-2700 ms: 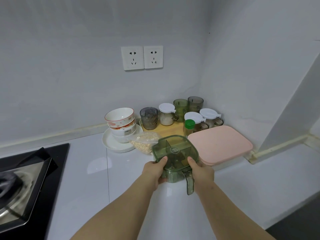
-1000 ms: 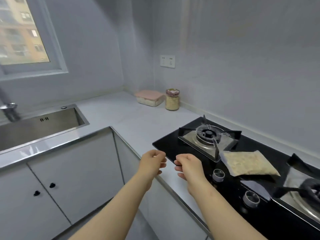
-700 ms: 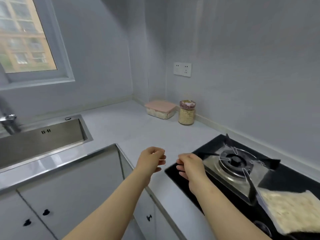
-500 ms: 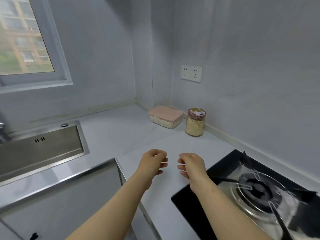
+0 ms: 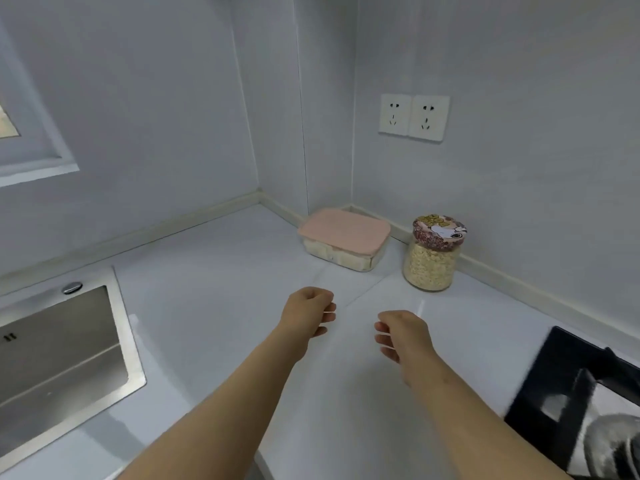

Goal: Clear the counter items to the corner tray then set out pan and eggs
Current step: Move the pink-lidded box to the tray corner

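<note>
A clear box with a pink lid point(image 5: 344, 237) sits in the counter's far corner. Just right of it stands a glass jar of oats point(image 5: 432, 258) with a patterned lid. Both of my hands hover over the white counter point(image 5: 214, 278), short of those two items. My left hand point(image 5: 308, 311) has loosely curled fingers and holds nothing. My right hand point(image 5: 400, 336) is the same, fingers loosely curled and empty. No pan, eggs or tray are in view.
A steel sink point(image 5: 59, 348) is set into the counter at the left. A black gas hob point(image 5: 585, 400) with a burner fills the lower right. A double wall socket point(image 5: 414, 117) is above the jar. A window edge shows at far left.
My view has swung from the hob toward the corner, and the box and jar are now closer. My hands have moved apart a little; both stay empty. The green container from earlier is out of view.
</note>
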{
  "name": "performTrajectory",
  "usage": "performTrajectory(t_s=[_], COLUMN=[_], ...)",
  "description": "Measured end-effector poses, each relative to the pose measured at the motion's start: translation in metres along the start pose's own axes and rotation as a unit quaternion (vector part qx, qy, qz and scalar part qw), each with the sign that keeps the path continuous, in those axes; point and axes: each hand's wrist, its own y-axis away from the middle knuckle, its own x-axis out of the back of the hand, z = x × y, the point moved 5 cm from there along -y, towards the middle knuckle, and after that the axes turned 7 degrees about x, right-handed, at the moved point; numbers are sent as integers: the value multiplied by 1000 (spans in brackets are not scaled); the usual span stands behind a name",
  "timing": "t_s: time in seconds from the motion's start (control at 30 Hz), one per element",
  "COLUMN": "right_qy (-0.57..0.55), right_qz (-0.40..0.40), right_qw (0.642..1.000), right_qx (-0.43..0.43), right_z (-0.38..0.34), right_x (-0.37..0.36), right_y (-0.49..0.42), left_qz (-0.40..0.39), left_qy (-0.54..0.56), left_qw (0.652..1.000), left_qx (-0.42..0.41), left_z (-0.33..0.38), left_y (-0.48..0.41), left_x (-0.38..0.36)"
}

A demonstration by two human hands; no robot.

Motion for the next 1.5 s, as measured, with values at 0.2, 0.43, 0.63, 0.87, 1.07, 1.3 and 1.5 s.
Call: performTrajectory(t_s=[0.2,0.43,0.63,0.87,1.07,1.3,1.5], right_qy=[-5,16,7,3,-22,-33,-65], right_qz=[63,175,177,182,175,204,207], right_qw=[998,984,982,982,984,978,975], right_qx=[-23,-16,-62,-41,-35,-29,-48], right_z=[-15,-36,-32,-28,-26,-20,-20], right_x=[-54,-79,-85,-80,-78,-75,-75], right_y=[-83,-167,-211,-242,-241,-238,-235], left_qz=[-14,18,84,-65,-42,16,-57], left_qy=[-12,-48,-82,-21,-21,-64,18], left_qw=[1000,999,992,993,997,998,996], left_qx=[12,14,37,99,58,-12,65], left_z=[36,73,91,72,68,67,68], left_y=[-111,-224,-279,-322,-326,-320,-317], left_x=[40,50,45,18,18,23,20])
